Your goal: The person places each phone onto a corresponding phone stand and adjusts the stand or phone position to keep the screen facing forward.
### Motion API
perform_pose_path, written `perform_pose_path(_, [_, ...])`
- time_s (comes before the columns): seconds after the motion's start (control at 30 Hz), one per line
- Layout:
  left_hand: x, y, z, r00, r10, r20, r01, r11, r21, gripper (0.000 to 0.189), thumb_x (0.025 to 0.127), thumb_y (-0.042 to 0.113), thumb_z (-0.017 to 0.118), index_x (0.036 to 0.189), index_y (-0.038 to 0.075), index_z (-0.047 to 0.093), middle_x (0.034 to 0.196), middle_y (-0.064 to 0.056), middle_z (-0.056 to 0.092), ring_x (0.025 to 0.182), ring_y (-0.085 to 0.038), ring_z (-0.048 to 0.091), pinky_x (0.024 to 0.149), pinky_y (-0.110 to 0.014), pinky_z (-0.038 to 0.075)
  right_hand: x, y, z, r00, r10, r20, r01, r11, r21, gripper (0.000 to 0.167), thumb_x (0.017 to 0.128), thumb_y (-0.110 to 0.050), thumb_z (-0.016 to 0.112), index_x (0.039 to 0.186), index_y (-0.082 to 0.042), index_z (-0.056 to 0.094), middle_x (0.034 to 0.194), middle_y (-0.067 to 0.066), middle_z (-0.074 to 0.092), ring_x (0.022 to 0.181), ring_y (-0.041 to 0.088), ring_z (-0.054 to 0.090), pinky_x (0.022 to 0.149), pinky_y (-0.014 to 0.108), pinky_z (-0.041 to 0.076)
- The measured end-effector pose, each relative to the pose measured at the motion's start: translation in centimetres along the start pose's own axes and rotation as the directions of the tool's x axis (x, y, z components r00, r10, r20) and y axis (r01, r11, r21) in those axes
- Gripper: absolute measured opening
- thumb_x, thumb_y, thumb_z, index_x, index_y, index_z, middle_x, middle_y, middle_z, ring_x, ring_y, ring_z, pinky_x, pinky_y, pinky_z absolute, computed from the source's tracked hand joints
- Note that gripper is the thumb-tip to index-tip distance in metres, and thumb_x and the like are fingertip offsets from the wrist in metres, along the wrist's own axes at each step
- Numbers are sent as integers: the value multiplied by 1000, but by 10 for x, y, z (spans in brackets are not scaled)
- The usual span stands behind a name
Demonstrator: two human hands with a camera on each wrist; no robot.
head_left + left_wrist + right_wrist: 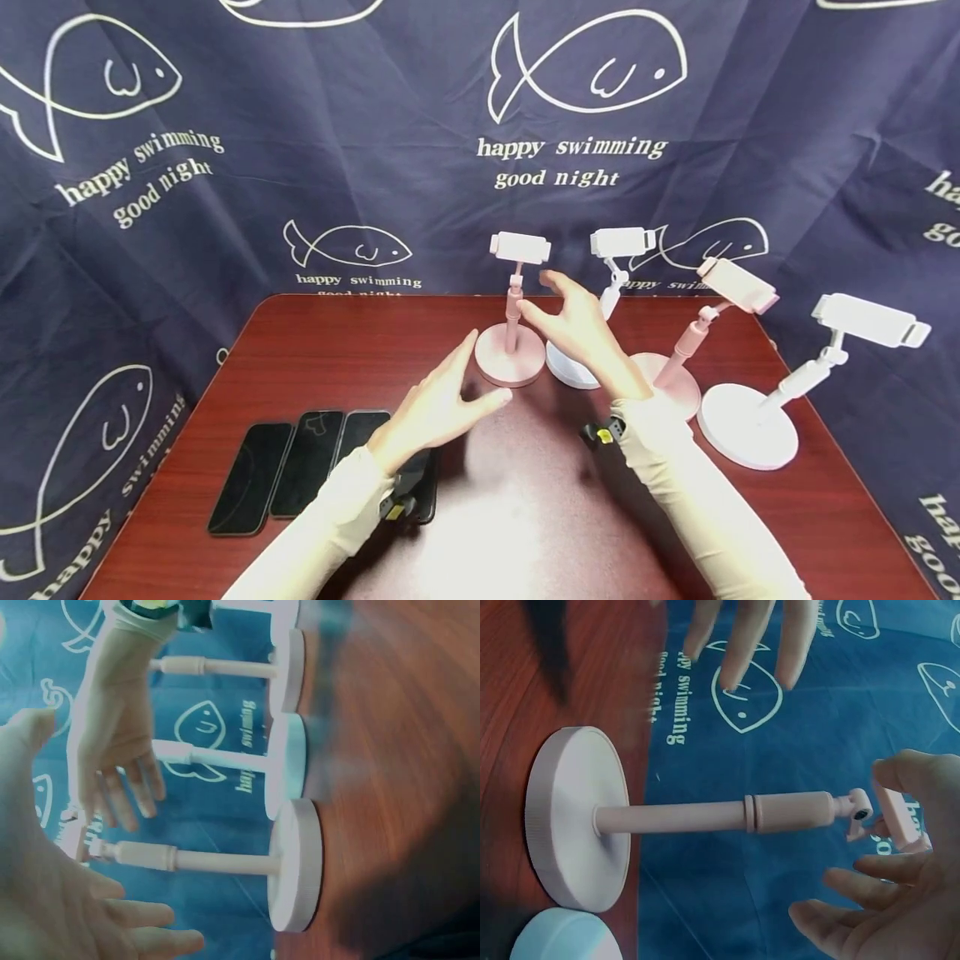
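Note:
A pink phone stand (510, 358) with a round base and a tilted clamp head stands near the table's back edge. To its right, with fingers spread, is my right hand (577, 325); in the right wrist view its thumb and fingers flank the stand's clamp (900, 814), and whether they touch it I cannot tell. My left hand (435, 408) reaches forward with straight fingers, in front and to the left of that stand, holding nothing. Several dark phones (251, 479) lie side by side at the left, partly hidden under my left hand and forearm.
Further right stand a white phone stand (573, 367) partly behind my right hand, another pink stand (682, 342) and another white one (750, 427). They share the reddish wooden table (360, 350). A dark blue fish-print cloth (420, 150) hangs behind.

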State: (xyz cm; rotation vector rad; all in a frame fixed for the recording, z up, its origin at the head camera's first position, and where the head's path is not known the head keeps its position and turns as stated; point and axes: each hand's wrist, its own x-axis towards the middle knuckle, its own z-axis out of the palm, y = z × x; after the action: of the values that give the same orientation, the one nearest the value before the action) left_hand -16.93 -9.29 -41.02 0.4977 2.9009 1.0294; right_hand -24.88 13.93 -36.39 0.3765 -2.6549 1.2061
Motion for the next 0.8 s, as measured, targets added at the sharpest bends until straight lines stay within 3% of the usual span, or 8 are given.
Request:
perform_pose_path(0.23, [36,0,14,999,-35,6,35,997,64,105,85,82,55,164,22,25,164,3,39,143,-20,49,107,-55,48,7,0,13,999,-38,12,38,999,16,60,93,-35,73,140,0,58,135,18,67,127,34,63,107,51,48])
perform_pose_path(0.33, [46,-3,21,999,-41,28,37,991,129,91,87,71,61,158,21,36,152,-2,54,134,-22,57,95,-59,53,7,-1,18,998,-56,6,56,998,12,55,94,-33,73,137,0,60,130,17,70,124,32,65,106,49,49])
perform_pose_path(0.47, [55,-6,33,994,-79,69,58,962,266,69,88,49,65,146,15,50,136,-8,64,123,-31,63,86,-59,55,7,-5,21,997,-81,-6,80,997,-19,49,94,-31,72,133,-2,62,124,15,73,119,32,67,104,47,50])
perform_pose_path(0.63, [61,-11,46,989,-141,41,115,917,383,52,90,42,65,127,6,61,125,-10,66,114,-35,63,85,-57,53,8,-8,25,993,-116,-21,116,993,-36,34,96,-27,69,121,-4,67,115,13,73,115,29,67,102,46,49])
perform_pose_path(0.8, [63,-15,55,995,-96,-15,91,880,466,38,92,39,65,112,7,70,119,-10,66,111,-35,63,85,-56,52,7,-6,26,991,-120,-59,118,993,-29,28,96,-25,69,116,-6,72,109,10,75,108,27,69,97,44,52])
